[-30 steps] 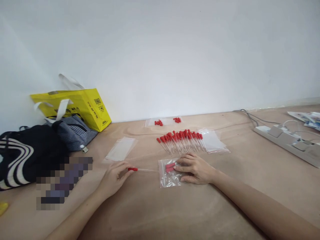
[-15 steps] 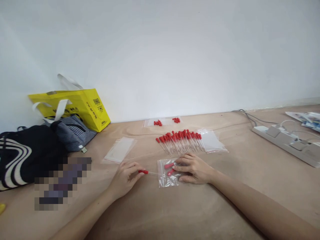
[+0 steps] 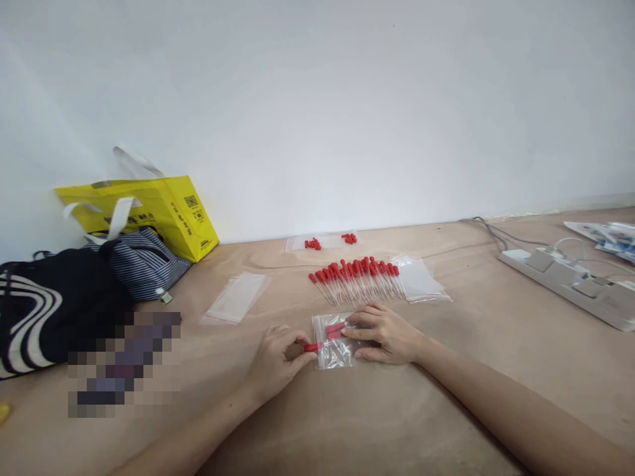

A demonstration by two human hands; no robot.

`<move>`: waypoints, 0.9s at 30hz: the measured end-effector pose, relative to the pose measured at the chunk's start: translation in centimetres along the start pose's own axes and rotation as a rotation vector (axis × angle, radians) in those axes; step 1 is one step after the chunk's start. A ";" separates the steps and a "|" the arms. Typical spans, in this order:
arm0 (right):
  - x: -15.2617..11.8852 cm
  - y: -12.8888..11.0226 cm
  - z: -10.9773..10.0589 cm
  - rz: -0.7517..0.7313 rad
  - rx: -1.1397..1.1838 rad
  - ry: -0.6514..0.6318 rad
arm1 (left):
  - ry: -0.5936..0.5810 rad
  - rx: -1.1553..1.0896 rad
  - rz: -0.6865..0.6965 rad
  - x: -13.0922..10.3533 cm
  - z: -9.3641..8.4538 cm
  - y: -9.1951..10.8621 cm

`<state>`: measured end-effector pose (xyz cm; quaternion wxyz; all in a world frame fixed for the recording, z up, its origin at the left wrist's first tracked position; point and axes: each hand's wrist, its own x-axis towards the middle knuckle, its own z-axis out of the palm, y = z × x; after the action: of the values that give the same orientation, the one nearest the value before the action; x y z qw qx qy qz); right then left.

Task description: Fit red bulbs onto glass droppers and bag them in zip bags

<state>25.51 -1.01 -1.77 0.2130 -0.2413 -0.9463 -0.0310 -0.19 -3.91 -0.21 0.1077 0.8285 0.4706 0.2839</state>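
Note:
Between the thumb and fingers of my left hand [image 3: 284,357] is the red bulb of a dropper [image 3: 312,347]. Its tube points right, into the mouth of a small clear zip-lock bag [image 3: 342,360] lying on the table. My right hand [image 3: 384,334] rests over the right half of that bag and holds it, thumb along the lower side and fingers bent over it. Two other red dropper bulbs [image 3: 336,328] show inside the bag; their tubes are mostly hidden under my right fingers. Behind the hands lies a pile of red-bulbed droppers [image 3: 357,277].
Flat clear bags [image 3: 238,297] lie left of the pile, and a second stack of bags [image 3: 421,281] lies right of it. Farther back are packs with red bulbs [image 3: 312,244]. Cloth bags [image 3: 54,304] and a yellow bag [image 3: 183,218] stand left; a power strip [image 3: 560,281] sits right.
My left hand has moved right with the dropper, whose tube has slid into the bag up to near its bulb. One bulb inside has shifted slightly; my right hand stays put.

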 end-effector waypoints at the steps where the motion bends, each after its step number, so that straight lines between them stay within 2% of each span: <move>1: 0.0 0.0 0.0 0.001 0.001 -0.003 | 0.009 -0.017 -0.002 0.3 0.3 0.1; 6: 0.0 0.0 -0.2 0.007 0.000 -0.012 | -0.011 -0.102 -0.044 1.5 1.3 0.2; 11: 0.3 0.1 -0.3 -0.011 0.012 -0.013 | -0.209 -0.368 0.004 1.7 1.0 -0.5; 15: 0.8 0.3 0.0 -0.028 0.019 -0.032 | -0.279 -0.385 0.000 2.1 0.9 -0.9; 18: 1.0 0.4 0.1 -0.030 0.002 -0.016 | -0.266 -0.315 0.016 2.4 1.0 -0.9; 23: 0.3 0.8 -0.2 0.043 0.021 0.039 | -0.165 -0.178 0.041 2.5 1.2 -0.6; 27: -0.3 0.8 -0.5 0.080 0.067 0.033 | -0.097 -0.079 0.017 2.4 1.8 0.0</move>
<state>26.34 -0.54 -1.46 0.2375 -0.2714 -0.9327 0.0052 1.73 -1.72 -0.77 0.1605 0.8403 0.4463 0.2625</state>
